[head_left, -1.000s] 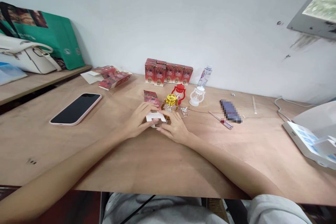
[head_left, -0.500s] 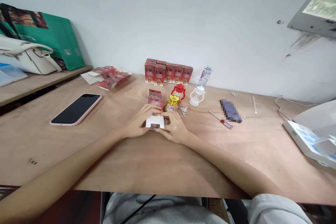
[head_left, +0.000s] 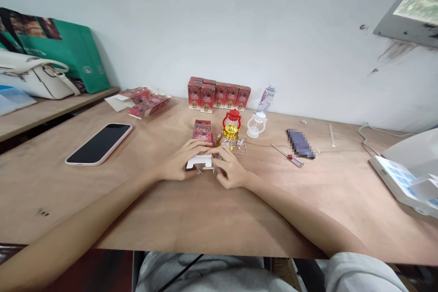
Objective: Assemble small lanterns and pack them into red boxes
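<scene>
Landmark: the gold lantern [head_left: 228, 137], one of three; left and right as one faces the wall [head_left: 219, 18]. One red lantern [head_left: 232, 119] stands close behind it; whether they touch I cannot tell. One white lantern [head_left: 256, 125] stands behind and to its right.

Hands, two. Left hand [head_left: 183, 159], left of the gold lantern and nearer this side: fingers over the top, thumb low, clamped on the red box [head_left: 202, 130]. Right hand [head_left: 227, 166], just on the near side of the lantern: fingertips against the box's right edge, thumb curled in; whether it pinches anything I cannot tell.

The red box: one in hand, just left of the lantern, white flaps [head_left: 200, 162] turned to the near side and open.

Beyond the lantern, close to the wall, standing red boxes [head_left: 221, 95]: five in front, two showing behind. One bottle [head_left: 267, 98], far right of that group as seen past the lantern. One wire cluster [head_left: 241, 145] just right of the lantern, strands uncountable. Farther right: one screwdriver [head_left: 288, 155], one blurred dark object [head_left: 300, 143]. Well left: one phone [head_left: 99, 144]; beyond it, folded cardboard [head_left: 145, 102], overlapping, count unclear.

Edges: the table [head_left: 178, 223] runs a broad stretch from lantern to near edge, ample room there. Leftward, a wide span before the phone. Tightest behind, with the red lantern close up.
</scene>
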The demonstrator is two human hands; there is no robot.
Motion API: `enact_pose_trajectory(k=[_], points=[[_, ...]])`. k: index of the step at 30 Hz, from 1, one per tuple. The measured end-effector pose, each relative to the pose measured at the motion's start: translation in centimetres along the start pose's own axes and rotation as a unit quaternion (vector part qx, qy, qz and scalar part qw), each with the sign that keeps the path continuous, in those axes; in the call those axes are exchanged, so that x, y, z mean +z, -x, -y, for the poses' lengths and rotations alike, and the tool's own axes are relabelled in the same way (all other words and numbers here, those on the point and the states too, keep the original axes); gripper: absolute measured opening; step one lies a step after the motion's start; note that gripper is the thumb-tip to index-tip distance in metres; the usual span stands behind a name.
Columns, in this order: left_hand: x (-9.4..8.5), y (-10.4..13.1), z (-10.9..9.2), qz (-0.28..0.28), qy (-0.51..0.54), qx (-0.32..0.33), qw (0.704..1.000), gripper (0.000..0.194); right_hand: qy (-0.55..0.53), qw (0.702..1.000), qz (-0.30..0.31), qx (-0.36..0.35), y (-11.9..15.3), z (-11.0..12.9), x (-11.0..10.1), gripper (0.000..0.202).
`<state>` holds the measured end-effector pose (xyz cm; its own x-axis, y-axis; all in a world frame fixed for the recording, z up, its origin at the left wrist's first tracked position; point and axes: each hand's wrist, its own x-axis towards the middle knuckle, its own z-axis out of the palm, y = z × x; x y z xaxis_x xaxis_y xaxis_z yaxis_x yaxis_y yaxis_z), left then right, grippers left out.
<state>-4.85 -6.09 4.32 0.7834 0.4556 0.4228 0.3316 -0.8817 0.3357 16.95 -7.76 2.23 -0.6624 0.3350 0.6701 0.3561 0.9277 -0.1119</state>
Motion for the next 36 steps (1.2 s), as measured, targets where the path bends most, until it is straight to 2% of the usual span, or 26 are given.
enact_pose_trajectory(k=[3,9,14,20,29,32,36], points=[[0.0,0.0,0.5,-0.013,-0.004,0.009,1.0,0.05,0.004,1.0,0.021,0.007,-0.1,0.0,0.0,0.039],[0.3,0.1,0.9,-0.041,-0.014,0.024,0.999,0.055,-0.008,1.0,0.002,0.003,-0.2,0.0,0.3,0.026],[0.7,0.0,0.7,-0.088,-0.037,0.009,0.995,0.047,-0.007,1.0,-0.014,0.001,-0.1,-0.1,0.5,0.019],[0.9,-0.2,0.1,-0.143,-0.058,-0.013,0.988,0.037,-0.007,1.0,-0.013,0.005,-0.3,0.2,0.3,0.02],[1.1,-0.4,-0.2,-0.156,-0.073,-0.026,0.985,0.033,0.008,1.0,-0.027,0.0,-0.3,0.2,0.5,0.024],[0.9,-0.4,-0.2,-0.147,-0.069,-0.018,0.987,0.037,0.026,0.999,-0.025,0.017,-0.4,0.4,0.3,0.026],[0.8,-0.2,0.1,-0.136,-0.053,-0.017,0.989,0.033,0.064,0.997,-0.017,0.04,-0.5,0.6,0.2,0.037]])
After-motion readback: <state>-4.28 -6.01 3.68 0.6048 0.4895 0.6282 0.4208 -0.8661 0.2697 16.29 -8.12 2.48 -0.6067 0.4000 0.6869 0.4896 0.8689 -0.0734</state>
